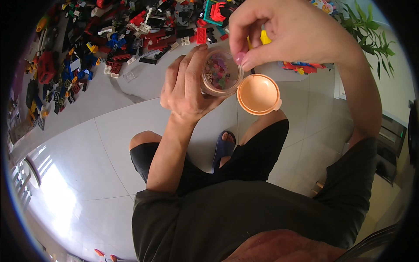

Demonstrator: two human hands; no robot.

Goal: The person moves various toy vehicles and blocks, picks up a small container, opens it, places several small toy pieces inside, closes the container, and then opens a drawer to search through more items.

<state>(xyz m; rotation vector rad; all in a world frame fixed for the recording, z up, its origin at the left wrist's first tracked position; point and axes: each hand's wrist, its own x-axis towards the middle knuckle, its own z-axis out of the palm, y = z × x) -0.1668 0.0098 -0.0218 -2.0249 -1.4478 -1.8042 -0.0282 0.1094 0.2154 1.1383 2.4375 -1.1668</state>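
Note:
My left hand [185, 86] is wrapped around a clear round plastic jar [231, 70], held above my lap near the table's edge. Small coloured beads [217, 72] in pink, purple and green lie at the bottom of it. A peach-orange flip lid [259, 94] hangs swung back from the rim, its hollow inside facing up. Between thumb and forefinger, my right hand [275, 36] pinches a pink translucent bead [240, 58] right at the jar's mouth. Part of a yellow object [265, 37] shows behind those fingers; the hand hides the rest of it.
Loose toy building bricks [121, 42] in many colours spread over the grey table [144, 80]. A red toy vehicle [302, 67] lies near the table's right corner. A green leafy plant [370, 32] stands at the upper right. Below are floor tiles [98, 157] and my knees.

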